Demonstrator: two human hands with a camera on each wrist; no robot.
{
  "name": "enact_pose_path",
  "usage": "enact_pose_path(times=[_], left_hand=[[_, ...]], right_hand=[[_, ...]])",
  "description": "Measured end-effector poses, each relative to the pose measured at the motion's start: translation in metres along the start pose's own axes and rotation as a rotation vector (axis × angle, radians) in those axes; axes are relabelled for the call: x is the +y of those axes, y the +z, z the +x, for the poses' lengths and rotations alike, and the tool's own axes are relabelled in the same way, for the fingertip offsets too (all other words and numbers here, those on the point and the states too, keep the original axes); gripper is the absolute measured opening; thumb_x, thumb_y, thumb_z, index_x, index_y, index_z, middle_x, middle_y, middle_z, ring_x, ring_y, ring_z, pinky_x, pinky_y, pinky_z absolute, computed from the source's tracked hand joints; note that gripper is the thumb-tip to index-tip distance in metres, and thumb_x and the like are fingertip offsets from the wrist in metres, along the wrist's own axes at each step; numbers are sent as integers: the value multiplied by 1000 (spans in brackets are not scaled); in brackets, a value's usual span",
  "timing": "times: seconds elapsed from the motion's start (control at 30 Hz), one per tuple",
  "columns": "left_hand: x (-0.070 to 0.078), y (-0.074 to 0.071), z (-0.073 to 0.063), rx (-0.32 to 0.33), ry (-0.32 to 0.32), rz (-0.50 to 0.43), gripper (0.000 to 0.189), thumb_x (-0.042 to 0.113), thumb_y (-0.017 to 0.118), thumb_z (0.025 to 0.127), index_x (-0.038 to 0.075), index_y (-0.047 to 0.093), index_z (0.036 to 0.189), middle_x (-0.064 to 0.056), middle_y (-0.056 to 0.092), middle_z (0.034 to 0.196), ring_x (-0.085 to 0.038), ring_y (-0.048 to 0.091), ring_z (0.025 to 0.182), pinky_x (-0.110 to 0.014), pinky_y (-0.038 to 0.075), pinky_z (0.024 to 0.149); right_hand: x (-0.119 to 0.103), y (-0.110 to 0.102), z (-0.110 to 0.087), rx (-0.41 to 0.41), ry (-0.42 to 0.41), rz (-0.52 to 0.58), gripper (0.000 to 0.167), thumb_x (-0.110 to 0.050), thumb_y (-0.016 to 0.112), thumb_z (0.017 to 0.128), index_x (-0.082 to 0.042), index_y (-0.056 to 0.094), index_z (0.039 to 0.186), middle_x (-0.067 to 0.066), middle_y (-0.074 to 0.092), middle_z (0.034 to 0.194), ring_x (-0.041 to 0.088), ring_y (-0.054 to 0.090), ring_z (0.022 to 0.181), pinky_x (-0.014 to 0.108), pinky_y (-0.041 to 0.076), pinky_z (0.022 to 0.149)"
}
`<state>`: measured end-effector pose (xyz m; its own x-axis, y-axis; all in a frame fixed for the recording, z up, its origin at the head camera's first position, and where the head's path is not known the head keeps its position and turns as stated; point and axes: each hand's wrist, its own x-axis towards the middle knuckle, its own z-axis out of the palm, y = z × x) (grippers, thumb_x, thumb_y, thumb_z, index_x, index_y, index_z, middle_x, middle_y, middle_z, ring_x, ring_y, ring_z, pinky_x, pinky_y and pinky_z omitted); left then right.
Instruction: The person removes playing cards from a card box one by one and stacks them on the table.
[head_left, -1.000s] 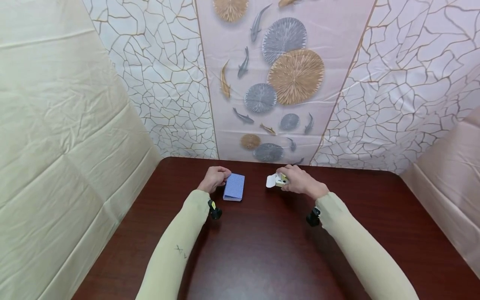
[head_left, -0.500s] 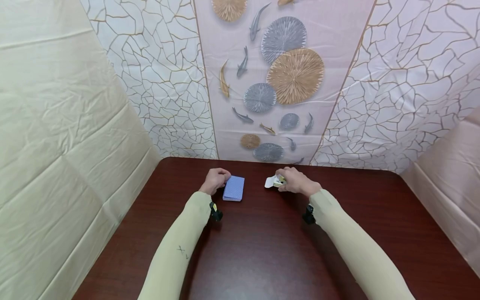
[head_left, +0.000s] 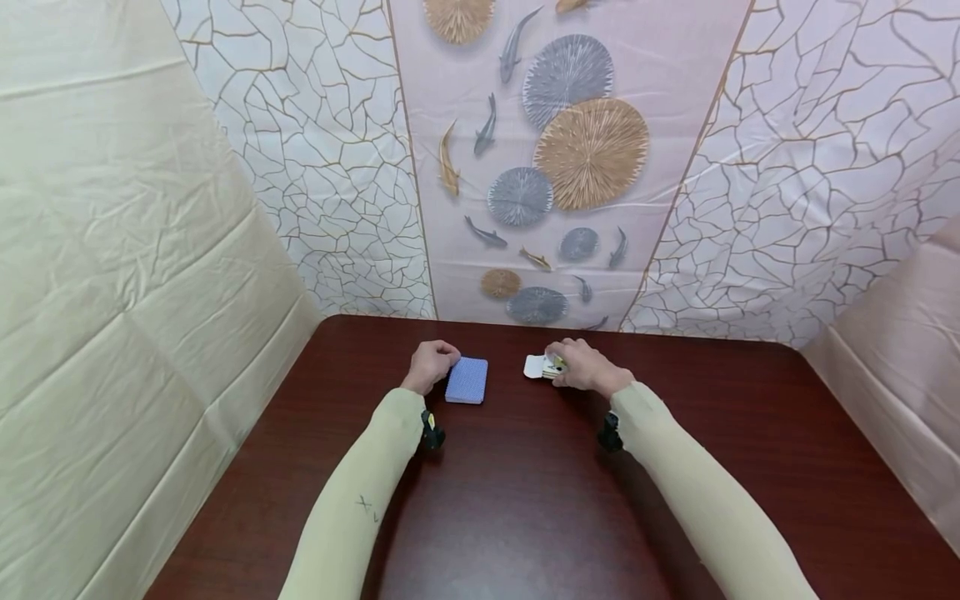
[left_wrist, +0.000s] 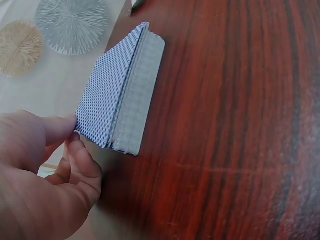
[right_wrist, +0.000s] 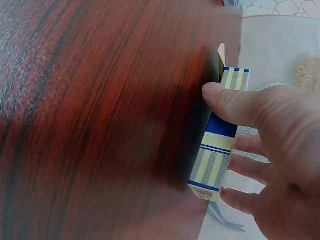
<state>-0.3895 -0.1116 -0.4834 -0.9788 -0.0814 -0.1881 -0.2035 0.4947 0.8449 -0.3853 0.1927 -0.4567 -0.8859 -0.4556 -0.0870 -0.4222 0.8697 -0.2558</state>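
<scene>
A deck of blue-backed playing cards point(head_left: 467, 382) lies face down on the table, left of the middle. My left hand point(head_left: 431, 365) is at its far left corner; in the left wrist view, thumb and forefinger pinch a corner of the topmost part of the deck point(left_wrist: 107, 90). A thin dark line shows between that top part and the cards under it. My right hand point(head_left: 587, 367) grips a card box point(right_wrist: 215, 145), blue and cream with stripes, thumb on one side and fingers on the other. The box's white flap point(head_left: 534, 367) stands open towards the deck, and a printed face shows at its mouth.
The dark red-brown table point(head_left: 495, 500) reaches back to a patterned cloth point(head_left: 525, 275) with fish and round leaf shapes. Pale cloth walls point(head_left: 135, 333) rise at left and right. A small black wrist device point(head_left: 432, 432) sits on each sleeve.
My right hand has drawn the card box slightly left, nearer the deck. My left hand has shifted slightly nearer me, and the deck's top, askew before, now looks more even.
</scene>
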Motion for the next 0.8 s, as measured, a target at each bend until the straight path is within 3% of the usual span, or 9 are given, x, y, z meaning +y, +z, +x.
enact_pose_path(times=[0.17, 0.27, 0.6, 0.8], left_hand=[[-1, 2, 0, 20, 12, 36, 13, 24, 62, 97, 17, 72, 98, -6, 67, 107, -21, 56, 87, -28, 44, 64], [-2, 3, 0, 27, 10, 35, 12, 23, 61, 97, 16, 72, 97, -6, 67, 107, -21, 57, 88, -28, 45, 65], [-2, 5, 0, 56, 45, 42, 11, 22, 63, 96, 14, 71, 97, -8, 67, 107, -22, 59, 91, -30, 47, 70], [-1, 4, -1, 84, 52, 69, 11, 21, 64, 95, 13, 71, 97, -9, 68, 105, -23, 61, 93, -32, 49, 76]], right_hand=[[0, 3, 2, 0, 6, 11, 29, -15, 73, 87, -7, 52, 106, 13, 56, 107, 32, 47, 102, 44, 43, 81], [0, 5, 4, -21, 28, 21, 27, -18, 74, 87, -11, 49, 94, 8, 50, 96, 28, 42, 94, 40, 38, 76], [0, 7, 4, 1, 29, -40, 26, -23, 75, 87, -10, 53, 88, 12, 55, 113, 29, 43, 93, 40, 37, 75], [-5, 2, 2, 7, 17, -83, 23, -28, 75, 86, -12, 60, 93, 14, 55, 117, 31, 44, 99, 45, 42, 78]])
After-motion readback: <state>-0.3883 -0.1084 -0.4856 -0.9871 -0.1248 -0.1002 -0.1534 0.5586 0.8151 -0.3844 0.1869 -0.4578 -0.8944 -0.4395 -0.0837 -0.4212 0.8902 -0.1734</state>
